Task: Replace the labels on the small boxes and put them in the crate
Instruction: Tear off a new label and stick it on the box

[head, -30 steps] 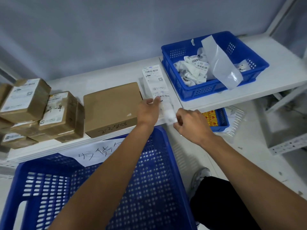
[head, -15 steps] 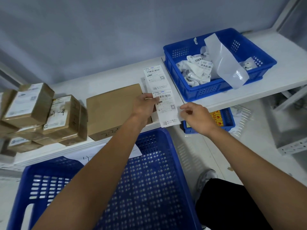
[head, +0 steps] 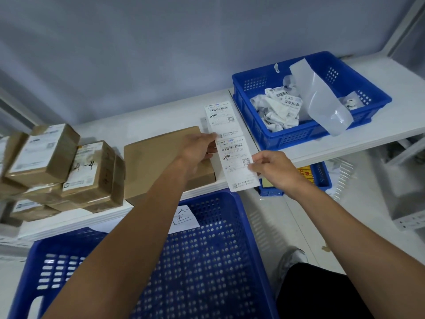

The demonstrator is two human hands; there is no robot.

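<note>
Overhead, my left hand [head: 199, 150] and right hand [head: 272, 169] both pinch the white printed label strip [head: 232, 146] beside the flat brown cardboard box [head: 161, 157]. Beneath it, the big blue perforated crate [head: 207, 261] holds no boxes; relabelling looks barely begun.

Blue perforated crate [head: 207, 261]; brown boxes [head: 89, 173]; white barcoded labels [head: 232, 148].

Bare forearms, no sleeves — black trousers [head: 322, 293], a pale shoe [head: 291, 259]
</note>
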